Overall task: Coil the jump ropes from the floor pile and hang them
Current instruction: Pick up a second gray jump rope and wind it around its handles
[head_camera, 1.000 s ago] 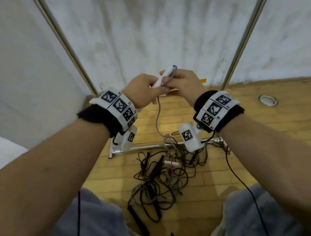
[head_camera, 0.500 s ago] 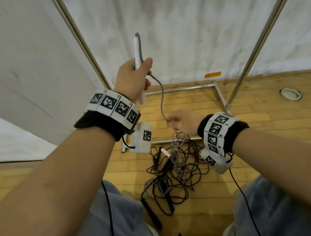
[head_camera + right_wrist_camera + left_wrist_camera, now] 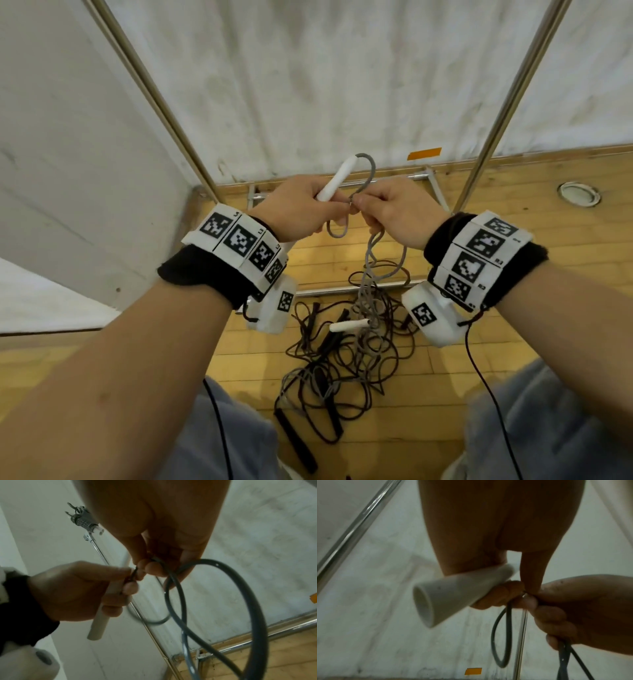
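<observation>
My left hand (image 3: 298,209) grips the white handle (image 3: 337,178) of a grey jump rope, with a small grey loop (image 3: 337,229) hanging under its fingers. My right hand (image 3: 394,212) pinches the grey rope (image 3: 371,246) right against the left fingers. From there the rope drops to the tangled pile of dark and grey ropes (image 3: 342,359) on the floor, where the second white handle (image 3: 349,325) lies. The left wrist view shows the handle (image 3: 453,595) and the hanging loop (image 3: 501,635). The right wrist view shows a wide rope loop (image 3: 240,588) below my right fingers (image 3: 150,568).
Two slanted metal rack poles (image 3: 164,113) (image 3: 507,113) rise against the white wall, and the rack's base rail (image 3: 329,291) crosses the wooden floor behind the pile. Orange tape (image 3: 424,153) marks the wall foot. A round floor plate (image 3: 579,193) lies far right. My knees (image 3: 222,438) flank the pile.
The left hand has come down from its raised position with the handle. The right hand has risen from low on the rope to meet it, bringing up a length of grey rope.
</observation>
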A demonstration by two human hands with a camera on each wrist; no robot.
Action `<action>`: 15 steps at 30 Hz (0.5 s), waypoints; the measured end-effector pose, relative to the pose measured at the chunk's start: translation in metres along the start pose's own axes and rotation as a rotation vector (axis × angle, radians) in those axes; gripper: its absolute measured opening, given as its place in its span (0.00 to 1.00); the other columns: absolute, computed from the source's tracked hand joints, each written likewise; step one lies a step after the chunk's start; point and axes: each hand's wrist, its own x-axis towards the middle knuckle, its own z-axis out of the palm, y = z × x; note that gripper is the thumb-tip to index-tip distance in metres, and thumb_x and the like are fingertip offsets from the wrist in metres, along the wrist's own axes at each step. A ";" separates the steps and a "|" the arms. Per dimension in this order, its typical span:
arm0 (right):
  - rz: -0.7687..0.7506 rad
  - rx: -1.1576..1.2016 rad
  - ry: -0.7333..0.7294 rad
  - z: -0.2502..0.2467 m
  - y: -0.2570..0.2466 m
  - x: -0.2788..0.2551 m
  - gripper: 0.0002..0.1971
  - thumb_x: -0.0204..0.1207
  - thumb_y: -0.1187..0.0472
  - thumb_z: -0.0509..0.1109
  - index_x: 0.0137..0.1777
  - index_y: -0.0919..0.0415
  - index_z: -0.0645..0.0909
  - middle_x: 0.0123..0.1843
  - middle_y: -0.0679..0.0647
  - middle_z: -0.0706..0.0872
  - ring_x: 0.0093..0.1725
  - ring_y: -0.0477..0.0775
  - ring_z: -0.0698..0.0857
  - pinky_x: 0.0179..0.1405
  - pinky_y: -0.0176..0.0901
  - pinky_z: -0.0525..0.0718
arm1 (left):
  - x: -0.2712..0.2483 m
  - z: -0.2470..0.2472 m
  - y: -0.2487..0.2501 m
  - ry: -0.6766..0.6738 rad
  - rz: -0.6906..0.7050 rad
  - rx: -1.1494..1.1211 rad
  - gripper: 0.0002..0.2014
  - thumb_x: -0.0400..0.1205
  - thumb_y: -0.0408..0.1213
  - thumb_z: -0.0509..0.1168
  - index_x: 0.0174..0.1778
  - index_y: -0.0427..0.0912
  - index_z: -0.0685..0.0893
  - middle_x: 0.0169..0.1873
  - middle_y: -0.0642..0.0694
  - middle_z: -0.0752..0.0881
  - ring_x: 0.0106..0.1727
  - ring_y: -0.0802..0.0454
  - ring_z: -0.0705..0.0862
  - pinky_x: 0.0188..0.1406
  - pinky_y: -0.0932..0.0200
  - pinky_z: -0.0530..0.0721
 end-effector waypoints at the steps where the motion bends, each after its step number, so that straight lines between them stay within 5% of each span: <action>1: 0.009 0.012 -0.021 -0.002 0.002 0.000 0.16 0.82 0.58 0.63 0.31 0.53 0.78 0.25 0.47 0.79 0.25 0.45 0.77 0.34 0.43 0.79 | 0.001 0.000 0.000 0.017 0.014 0.057 0.08 0.81 0.40 0.68 0.35 0.47 0.85 0.22 0.56 0.81 0.21 0.61 0.75 0.26 0.65 0.75; 5: 0.005 0.119 -0.167 -0.005 0.011 0.000 0.10 0.81 0.62 0.65 0.37 0.56 0.79 0.33 0.47 0.87 0.38 0.48 0.86 0.48 0.46 0.83 | 0.004 0.000 0.004 0.227 0.072 -0.033 0.11 0.82 0.41 0.66 0.38 0.38 0.83 0.24 0.50 0.77 0.25 0.53 0.74 0.33 0.56 0.76; 9: 0.104 -0.056 -0.274 0.000 0.028 -0.002 0.08 0.79 0.60 0.67 0.39 0.52 0.82 0.47 0.50 0.90 0.53 0.50 0.86 0.53 0.42 0.81 | 0.007 -0.008 0.011 0.473 0.110 -0.435 0.10 0.83 0.37 0.65 0.35 0.43 0.81 0.22 0.52 0.78 0.22 0.54 0.74 0.25 0.58 0.76; 12: 0.239 -0.428 -0.419 0.009 0.045 -0.010 0.11 0.81 0.56 0.64 0.41 0.54 0.86 0.47 0.53 0.89 0.49 0.53 0.84 0.48 0.45 0.81 | 0.008 -0.032 0.004 0.664 0.064 -0.709 0.09 0.82 0.37 0.65 0.35 0.45 0.80 0.21 0.55 0.79 0.21 0.56 0.74 0.22 0.61 0.74; 15: 0.277 -0.343 -0.342 0.007 0.044 -0.012 0.13 0.82 0.57 0.62 0.37 0.53 0.82 0.36 0.47 0.88 0.38 0.43 0.84 0.35 0.33 0.77 | 0.006 -0.043 -0.014 0.744 -0.054 -0.441 0.06 0.80 0.40 0.65 0.39 0.44 0.85 0.24 0.56 0.83 0.22 0.61 0.76 0.23 0.64 0.76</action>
